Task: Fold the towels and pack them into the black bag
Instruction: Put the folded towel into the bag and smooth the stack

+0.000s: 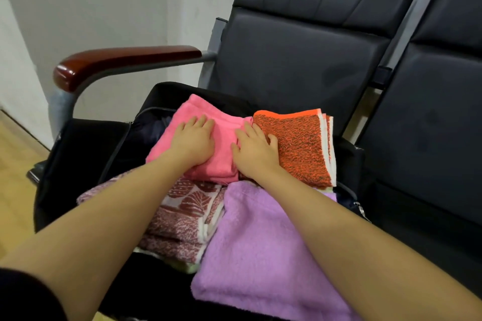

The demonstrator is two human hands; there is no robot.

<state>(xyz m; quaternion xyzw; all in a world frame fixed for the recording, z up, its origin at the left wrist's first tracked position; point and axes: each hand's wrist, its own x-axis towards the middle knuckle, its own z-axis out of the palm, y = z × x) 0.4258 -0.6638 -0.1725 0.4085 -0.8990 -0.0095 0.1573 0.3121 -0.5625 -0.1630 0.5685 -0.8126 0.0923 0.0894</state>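
Observation:
An open black bag [86, 154] lies on a dark chair seat. Inside it a folded pink towel [224, 135] lies at the back left, with my left hand [194, 142] pressing flat on it. My right hand [254, 150] lies flat across the seam between the pink towel and a folded orange speckled towel [300, 146] to its right. Nearer me, a folded maroon and white patterned towel [182, 216] sits at the left and a folded lilac towel [260, 250] at the right. A pale green cloth edge [186, 267] peeks from under them.
The chair's dark backrest [294, 60] rises behind the bag. A reddish wooden armrest [114, 62] on a grey metal frame stands at the left. A second dark seat [438, 117] adjoins on the right. Wooden floor [13, 177] and a white wall lie to the left.

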